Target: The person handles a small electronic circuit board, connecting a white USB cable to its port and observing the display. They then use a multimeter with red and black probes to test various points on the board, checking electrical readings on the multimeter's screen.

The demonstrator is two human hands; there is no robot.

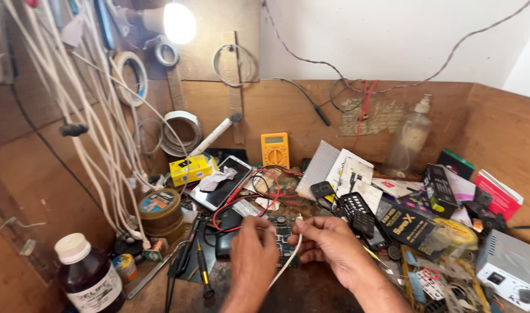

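Left hand (254, 250), right hand (325, 240) pinch white cable (288, 261); clutter crowds bench (311, 290).

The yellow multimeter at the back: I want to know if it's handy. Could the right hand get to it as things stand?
Probably not right away: the right hand is pinching a white cable, and red leads and clutter lie between it and the yellow multimeter.

glaring bulb (179, 23), warm, edges warped

You're holding a thin white cable (288, 258) — it's running slack between your two hands, drooping toward you, its upper end pointing up above a small circuit board (283, 235).
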